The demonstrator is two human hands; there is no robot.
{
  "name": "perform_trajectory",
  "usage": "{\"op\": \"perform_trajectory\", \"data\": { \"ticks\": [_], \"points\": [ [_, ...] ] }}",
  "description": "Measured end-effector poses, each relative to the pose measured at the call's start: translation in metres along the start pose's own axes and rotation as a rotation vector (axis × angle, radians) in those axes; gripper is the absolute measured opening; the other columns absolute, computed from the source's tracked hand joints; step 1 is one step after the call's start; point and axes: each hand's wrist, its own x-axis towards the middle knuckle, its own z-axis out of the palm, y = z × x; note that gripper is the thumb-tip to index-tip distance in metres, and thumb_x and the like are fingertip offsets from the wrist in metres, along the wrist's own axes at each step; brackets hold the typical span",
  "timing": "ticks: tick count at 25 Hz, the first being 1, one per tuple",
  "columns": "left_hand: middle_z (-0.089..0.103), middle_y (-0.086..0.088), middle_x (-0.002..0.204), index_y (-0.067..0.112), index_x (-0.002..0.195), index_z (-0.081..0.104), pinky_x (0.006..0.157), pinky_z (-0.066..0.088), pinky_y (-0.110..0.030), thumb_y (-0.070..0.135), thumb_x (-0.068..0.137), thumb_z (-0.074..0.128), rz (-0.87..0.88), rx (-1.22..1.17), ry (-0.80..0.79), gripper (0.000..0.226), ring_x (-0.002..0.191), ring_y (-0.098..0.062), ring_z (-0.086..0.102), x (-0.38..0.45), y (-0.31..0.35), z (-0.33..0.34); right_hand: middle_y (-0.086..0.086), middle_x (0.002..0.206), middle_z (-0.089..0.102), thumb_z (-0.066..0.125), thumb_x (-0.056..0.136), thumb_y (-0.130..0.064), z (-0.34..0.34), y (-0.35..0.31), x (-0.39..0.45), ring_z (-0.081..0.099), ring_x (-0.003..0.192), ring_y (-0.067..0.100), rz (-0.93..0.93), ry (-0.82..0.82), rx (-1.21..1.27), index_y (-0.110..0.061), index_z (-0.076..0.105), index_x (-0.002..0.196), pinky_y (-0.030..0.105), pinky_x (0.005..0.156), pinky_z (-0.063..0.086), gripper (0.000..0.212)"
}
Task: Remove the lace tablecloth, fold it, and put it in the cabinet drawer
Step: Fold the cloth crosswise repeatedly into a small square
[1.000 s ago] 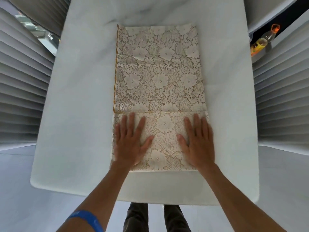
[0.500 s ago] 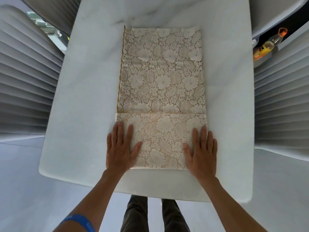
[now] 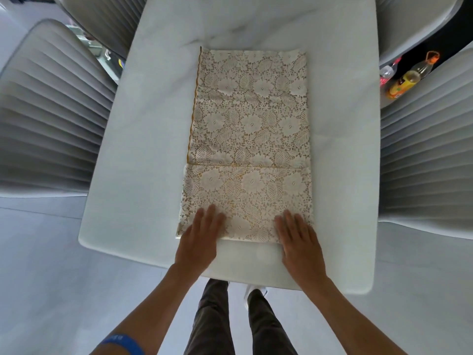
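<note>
Head view looks straight down on the lace tablecloth [image 3: 249, 139], which lies folded into a long narrow strip down the middle of the white marble table [image 3: 143, 139], its near end already turned over itself so a cross edge runs over the strip partway up. Your left hand [image 3: 198, 235] and right hand [image 3: 299, 238] both lie flat at the near fold, one at each corner, palms partly on the bare table and fingers [image 3: 211, 213] laid straight on the lace. Neither hand is gripping anything; they press only.

Judge the cloth as light, soft and limp: it will not hold a crease by stiffness, and it will sag wherever you leave it unsupported. The openwork looks delicate, so fingertips could snag or stretch a hole if you hook into the pattern. On smooth marble the layers will likely slide as a stack, which helps you drag it but lets the edges drift out of line.

For the next fold, take hold at the two near corners, pinching through all layers together with thumb beneath and fingers on top, rather than plucking the top layer alone. Keep both hands level so the strip turns over squarely. To carry it off later, support it from below with flat palms.

Ribbed grey chairs [image 3: 51, 119] stand on both sides, and an orange-capped bottle [image 3: 412, 76] lies beyond the right edge. No cabinet drawer is in sight.
</note>
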Motion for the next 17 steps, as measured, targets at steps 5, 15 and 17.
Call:
{"op": "perform_trajectory", "data": {
  "ticks": [5, 15, 17],
  "points": [
    [0.067, -0.019, 0.123, 0.003, 0.117, 0.068, 0.065, 0.061, -0.042, -0.003, 0.062, 0.074, -0.071, 0.037, -0.018, 0.056, 0.105, -0.039, 0.067, 0.001, -0.006, -0.016, 0.021, 0.130, 0.064, 0.053, 0.076, 0.005, -0.021, 0.015, 0.006, 0.064, 0.116, 0.035, 0.076, -0.049, -0.022, 0.000, 0.064, 0.124, 0.041, 0.072, 0.057, 0.049],
    [0.067, 0.003, 0.115, 0.025, 0.107, 0.067, 0.085, 0.045, -0.031, 0.027, 0.092, 0.053, -0.179, -0.195, -0.431, 0.021, 0.106, -0.023, 0.061, 0.000, -0.047, -0.124, 0.001, 0.041, 0.041, 0.056, 0.071, -0.009, -0.113, 0.031, -0.008, 0.037, 0.042, 0.020, 0.378, -0.148, 0.477, -0.010, 0.044, 0.049, 0.029, 0.046, 0.027, 0.025],
    [0.072, 0.004, 0.100, 0.023, 0.092, 0.072, 0.081, 0.049, -0.032, 0.035, 0.087, 0.064, -0.184, -0.351, -0.311, 0.015, 0.096, -0.021, 0.065, 0.021, -0.066, -0.148, -0.002, 0.039, 0.038, 0.056, 0.073, -0.012, -0.124, 0.040, 0.008, 0.035, 0.041, 0.016, 0.451, -0.034, 0.597, -0.012, 0.044, 0.049, 0.028, 0.044, 0.026, 0.026]
  ]
}}
